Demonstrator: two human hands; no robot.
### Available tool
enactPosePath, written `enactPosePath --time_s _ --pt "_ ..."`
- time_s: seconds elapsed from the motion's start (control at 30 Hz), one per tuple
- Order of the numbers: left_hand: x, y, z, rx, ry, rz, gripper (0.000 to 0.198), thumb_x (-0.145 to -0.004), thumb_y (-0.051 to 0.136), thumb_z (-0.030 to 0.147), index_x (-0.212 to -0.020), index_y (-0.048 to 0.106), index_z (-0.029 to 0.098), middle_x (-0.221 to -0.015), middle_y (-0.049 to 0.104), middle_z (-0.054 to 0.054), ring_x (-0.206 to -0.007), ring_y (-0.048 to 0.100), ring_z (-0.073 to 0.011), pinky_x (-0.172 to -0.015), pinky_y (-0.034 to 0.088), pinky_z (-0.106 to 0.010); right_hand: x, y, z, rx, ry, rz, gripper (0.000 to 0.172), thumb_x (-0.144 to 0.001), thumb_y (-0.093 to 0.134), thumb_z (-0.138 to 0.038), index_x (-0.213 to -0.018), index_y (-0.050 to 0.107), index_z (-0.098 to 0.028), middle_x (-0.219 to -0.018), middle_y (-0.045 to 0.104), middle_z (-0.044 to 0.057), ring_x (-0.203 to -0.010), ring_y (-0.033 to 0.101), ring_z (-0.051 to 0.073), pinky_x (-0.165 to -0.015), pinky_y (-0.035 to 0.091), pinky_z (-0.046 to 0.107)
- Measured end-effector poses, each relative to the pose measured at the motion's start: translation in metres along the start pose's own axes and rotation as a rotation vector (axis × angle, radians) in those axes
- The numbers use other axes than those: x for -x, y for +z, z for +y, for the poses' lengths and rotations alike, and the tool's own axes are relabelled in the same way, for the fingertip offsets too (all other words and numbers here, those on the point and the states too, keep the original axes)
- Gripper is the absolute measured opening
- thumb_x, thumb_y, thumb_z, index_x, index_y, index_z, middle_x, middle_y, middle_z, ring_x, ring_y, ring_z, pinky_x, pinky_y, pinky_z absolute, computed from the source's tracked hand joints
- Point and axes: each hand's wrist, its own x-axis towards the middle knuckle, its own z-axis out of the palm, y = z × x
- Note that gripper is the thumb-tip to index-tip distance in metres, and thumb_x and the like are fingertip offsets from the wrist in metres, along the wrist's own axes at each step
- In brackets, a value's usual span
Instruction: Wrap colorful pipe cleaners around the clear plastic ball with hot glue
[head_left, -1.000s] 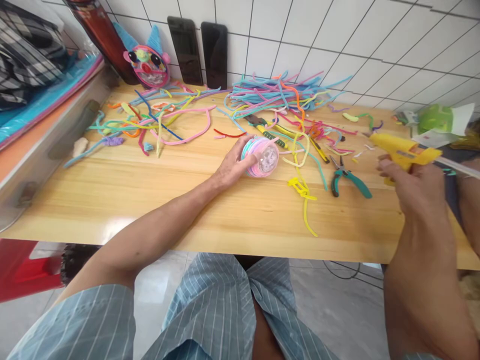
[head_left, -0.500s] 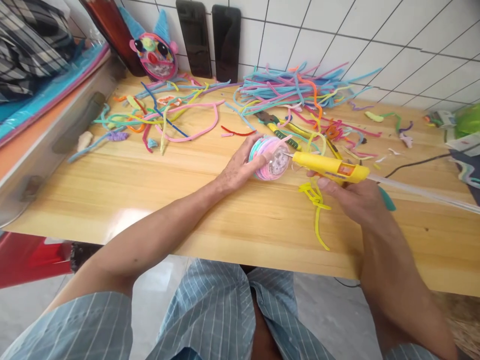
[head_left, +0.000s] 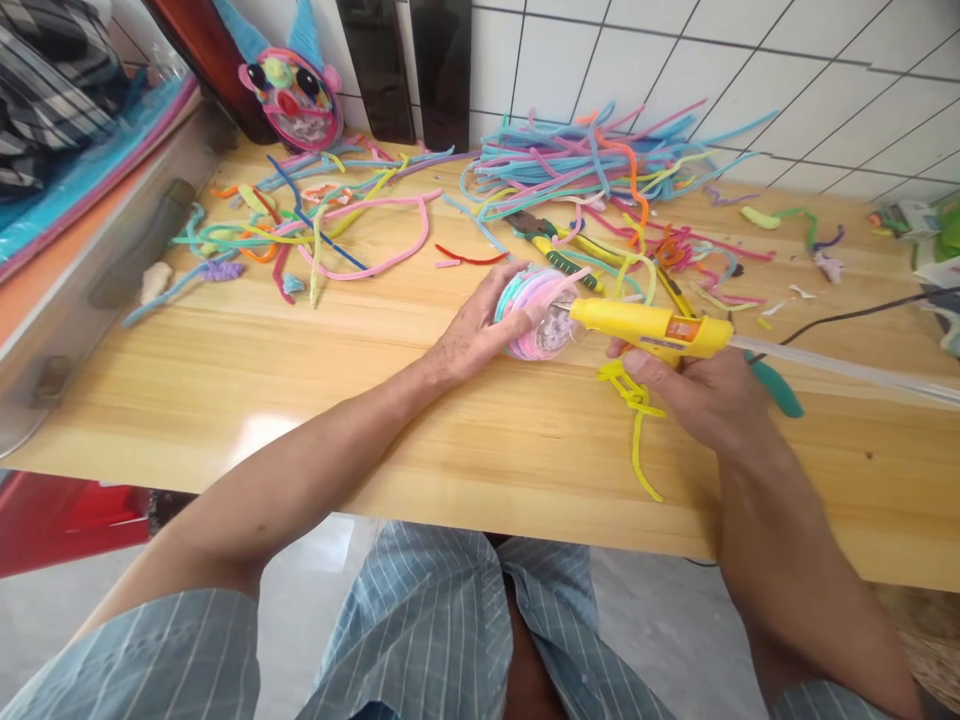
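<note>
My left hand point(head_left: 495, 320) is wrapped round a small round piece point(head_left: 534, 290) wound with pink, lilac and mint pipe cleaners, its clear base turned to the right. A pink pipe cleaner end sticks out over that base. My right hand point(head_left: 697, 385) grips a yellow hot glue gun point(head_left: 645, 325), whose metal tip is at the base, overlapping it in view; whether it touches I cannot tell. A long clear glue stick point(head_left: 840, 370) juts from the gun's back. Below the gun lies a knotted yellow pipe cleaner point(head_left: 636, 400).
Behind my hands lie pliers point(head_left: 559, 255), a big bundle of pipe cleaners point(head_left: 577, 165) and loose scraps. A decorated figure point(head_left: 300, 100) and two dark phones point(head_left: 442, 75) stand at the wall. A plastic box point(head_left: 97, 280) borders the left, and a black cord point(head_left: 862, 310) crosses the right.
The glue gun has moved left, bringing its tip from the rim in over the clear base. My left hand keeps its hold on the round piece. The camera view has shifted slightly.
</note>
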Motion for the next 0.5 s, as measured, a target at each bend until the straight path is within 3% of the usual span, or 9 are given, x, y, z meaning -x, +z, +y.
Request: enactPosePath --time_s 0.07,0.3,0.5 --pt "-0.0001 -0.0005 -0.001 0.006 0.004 -0.008 0.089 -0.094 0.065 0.09 -0.154 0.053 0.026 -0.157 0.065 -0.011 -0.146 0.064 -0.0348 -0.129 0.05 -0.049 -0.0005 0.0018 0.0011 -0.004 -0.045 0.0 0.026 -0.095 0.076 -0.053 -0.098 0.082 -0.028 -0.098 0.085 0.005 -0.101 0.08 0.029 -0.103 0.066 0.05" --pt "0.0011 -0.0002 0.0004 -0.005 -0.002 0.019 0.087 -0.094 0.067 0.09 -0.152 0.056 0.025 -0.157 0.064 -0.012 -0.145 0.065 -0.0362 -0.13 0.051 -0.053 -0.0006 0.0043 0.0005 -0.009 -0.034 0.065 0.027 -0.093 0.081 -0.059 -0.095 0.08 -0.032 -0.092 0.084 0.002 -0.094 0.081 0.031 -0.095 0.068 0.051" --pt "-0.0001 -0.0003 -0.0007 0.005 0.001 0.012 0.088 -0.092 0.066 0.091 -0.151 0.056 0.027 -0.155 0.066 -0.01 -0.143 0.066 -0.0352 -0.128 0.052 -0.052 0.0024 0.0046 0.002 0.001 -0.042 0.033 0.032 -0.093 0.079 -0.064 -0.097 0.081 -0.033 -0.097 0.085 0.003 -0.093 0.08 0.031 -0.094 0.067 0.052"
